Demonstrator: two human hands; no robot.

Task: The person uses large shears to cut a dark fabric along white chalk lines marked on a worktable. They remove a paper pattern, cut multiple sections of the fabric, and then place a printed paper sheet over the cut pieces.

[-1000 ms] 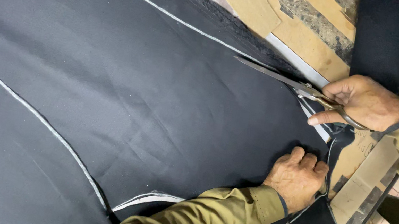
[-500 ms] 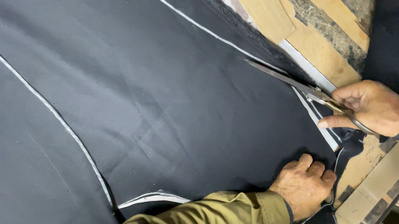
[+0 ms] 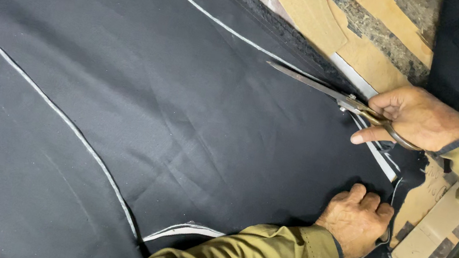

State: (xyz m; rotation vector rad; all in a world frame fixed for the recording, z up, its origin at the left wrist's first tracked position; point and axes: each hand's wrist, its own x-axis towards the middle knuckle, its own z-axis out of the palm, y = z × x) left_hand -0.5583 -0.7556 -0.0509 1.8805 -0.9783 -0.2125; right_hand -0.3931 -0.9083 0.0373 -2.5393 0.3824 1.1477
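Black fabric [image 3: 171,115] under flattened left hand [image 3: 355,220], scissors [image 3: 330,93] in right hand [image 3: 417,116].

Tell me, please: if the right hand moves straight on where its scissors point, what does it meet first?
The right hand points the scissors up-left along the white chalk line on the black cloth. The blades would probably meet only more cloth; nothing else shows in that line.

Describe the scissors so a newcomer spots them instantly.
Start at the big black cloth with white chalk lines. At its upper right edge, the right hand grips the scissors: long metal blades, brass-coloured handles, the only metal tool there.
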